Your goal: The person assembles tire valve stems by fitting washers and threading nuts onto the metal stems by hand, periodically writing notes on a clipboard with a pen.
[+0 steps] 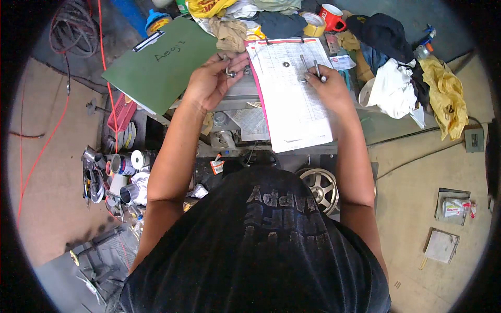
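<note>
My left hand (213,78) is palm up with its fingers curled around a small shiny metal part (230,73). Its exact kind is too small to tell. It rests beside the left edge of a clipboard with printed table sheets (295,112). On the upper part of the sheets lies a small dark metal ring (286,64). Over the right side of the paper, my right hand (330,89) is closed on a slim pen-like metal tool (317,69). A second slim metal piece (303,62) shows next to its fingertips; whether they are joined I cannot tell.
A green folder (166,65) lies left of my left hand. Behind the clipboard are cloths (229,34), a tape roll (313,24) and a red mug (332,18). A black cap (381,34) and a yellow bag (443,94) sit right. A wheel rim (320,190) is below.
</note>
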Tool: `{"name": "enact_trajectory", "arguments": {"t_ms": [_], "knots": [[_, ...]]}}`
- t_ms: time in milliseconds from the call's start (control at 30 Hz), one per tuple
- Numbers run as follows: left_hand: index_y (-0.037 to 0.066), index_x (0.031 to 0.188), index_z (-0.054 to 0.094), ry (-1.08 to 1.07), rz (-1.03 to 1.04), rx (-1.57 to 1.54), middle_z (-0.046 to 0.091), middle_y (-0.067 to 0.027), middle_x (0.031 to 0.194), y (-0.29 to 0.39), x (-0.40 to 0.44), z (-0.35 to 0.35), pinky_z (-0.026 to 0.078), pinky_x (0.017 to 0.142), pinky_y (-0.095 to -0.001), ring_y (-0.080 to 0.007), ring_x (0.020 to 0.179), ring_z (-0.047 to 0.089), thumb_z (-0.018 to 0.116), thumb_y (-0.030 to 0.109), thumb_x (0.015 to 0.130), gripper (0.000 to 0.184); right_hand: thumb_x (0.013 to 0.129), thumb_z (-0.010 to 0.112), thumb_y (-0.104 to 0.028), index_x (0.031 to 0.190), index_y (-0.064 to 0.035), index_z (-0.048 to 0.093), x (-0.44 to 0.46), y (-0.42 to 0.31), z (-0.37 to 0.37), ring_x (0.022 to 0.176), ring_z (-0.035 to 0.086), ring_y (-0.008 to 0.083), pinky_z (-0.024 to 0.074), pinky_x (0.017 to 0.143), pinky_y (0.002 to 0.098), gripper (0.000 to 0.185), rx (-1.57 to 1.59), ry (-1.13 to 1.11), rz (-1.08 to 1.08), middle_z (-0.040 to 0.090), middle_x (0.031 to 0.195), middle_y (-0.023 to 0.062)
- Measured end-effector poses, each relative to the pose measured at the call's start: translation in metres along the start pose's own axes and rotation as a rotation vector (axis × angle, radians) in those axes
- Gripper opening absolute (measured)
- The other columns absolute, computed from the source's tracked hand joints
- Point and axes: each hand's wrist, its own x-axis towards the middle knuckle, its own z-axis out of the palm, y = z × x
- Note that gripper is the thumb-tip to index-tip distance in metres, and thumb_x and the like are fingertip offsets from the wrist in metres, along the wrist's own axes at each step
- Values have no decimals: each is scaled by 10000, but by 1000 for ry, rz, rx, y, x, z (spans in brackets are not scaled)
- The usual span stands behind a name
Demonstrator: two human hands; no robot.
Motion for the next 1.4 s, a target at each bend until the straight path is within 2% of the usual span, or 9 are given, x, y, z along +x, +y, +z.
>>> {"name": "enact_trajectory", "arguments": {"t_ms": [100,200,267,433,633,700,733,867,1400], "knots": [[34,1164,494,41,36,87,567,-209,1356,0,-1,2,519,985,-356,-274,1248,580,339,62,1050,194,901,675,-221,986,22,680,2,2,0,735,614,167,473,720,323,257,-96,0,-33,688,804,112],[48,1065,503,56,98,75,608,-198,1308,-1,-8,12,504,980,-344,-230,1183,612,430,8,1011,100,901,653,-222,1023,-2,685,-1,-19,-1,849,683,349,509,765,400,254,-269,134,-15,695,909,236],[46,1067,500,-14,207,185,608,-199,1308,-15,-9,11,468,1015,-346,-231,1210,592,438,13,1013,88,919,640,-190,1071,-27,680,-22,-57,-4,747,618,174,487,745,329,226,-68,97,-7,698,860,124],[34,1095,490,-219,353,399,586,-207,1331,-34,-57,59,364,1094,-352,-226,1282,526,464,33,1019,81,901,710,-167,1119,-63,673,-77,-104,30,731,559,99,470,697,275,244,246,-130,-101,621,778,31],[2,1315,457,-181,271,458,588,-127,1302,-61,-103,62,421,1028,-326,-191,1222,548,503,87,1028,302,894,715,-116,1028,-21,682,-114,-91,50,781,616,109,488,714,277,168,487,-83,-174,687,854,56],[-10,1277,561,-108,309,500,631,-107,1170,-69,-106,56,478,931,-296,-184,1092,610,592,109,992,311,879,723,-79,1002,-21,695,-119,-84,50,777,641,133,498,720,280,139,301,-52,-165,708,875,79],[-11,1177,627,-87,338,621,649,-103,1099,-70,-107,48,494,877,-294,-181,1015,627,634,110,964,245,847,752,-104,983,-14,701,-122,-87,48,770,685,255,518,690,325,171,354,-58,-146,706,876,144],[-15,952,733,-18,401,879,671,-101,870,-63,-108,45,515,734,-304,-188,819,657,722,98,890,130,825,763,-91,994,-18,703,-128,-91,50,750,689,257,523,675,329,193,372,-59,-172,710,875,144],[-17,927,712,-24,568,1093,675,-126,823,-57,-112,49,518,620,-305,-226,687,665,762,63,819,144,778,735,-52,935,-32,675,-128,-86,58,644,640,141,504,597,287,170,285,-54,-200,689,782,98]]}}
